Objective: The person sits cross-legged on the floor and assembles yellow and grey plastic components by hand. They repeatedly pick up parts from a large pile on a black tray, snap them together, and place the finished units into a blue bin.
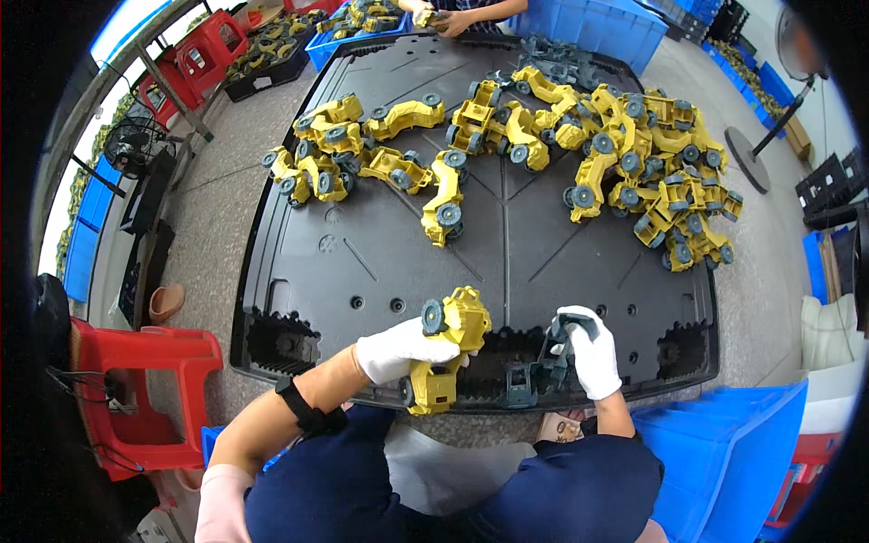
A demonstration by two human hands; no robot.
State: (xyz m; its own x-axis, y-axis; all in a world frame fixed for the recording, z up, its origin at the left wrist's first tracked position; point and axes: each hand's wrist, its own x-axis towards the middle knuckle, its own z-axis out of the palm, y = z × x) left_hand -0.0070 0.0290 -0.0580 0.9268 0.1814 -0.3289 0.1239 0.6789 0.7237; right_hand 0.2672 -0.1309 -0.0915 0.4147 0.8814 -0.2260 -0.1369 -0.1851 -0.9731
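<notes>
My left hand [391,354], in a white glove, grips a yellow toy truck [468,321] with dark grey wheels above the table's near edge. My right hand [595,360], also gloved, is closed round a dark grey plastic part [572,317] whose exact shape I cannot make out. Just left of that hand, more dark grey plastic pieces [520,385] lie by the near edge, partly against the dark recess. Beyond my hands, a single yellow toy truck [442,201] lies closest of the many loose ones.
A black plastic table [380,271] carries a heap of yellow trucks [634,154] at the right and grey parts [561,63] at the far end. Across it, another person's hands [444,20] hold a piece. A red stool [145,380] stands left, a blue bin [724,443] right.
</notes>
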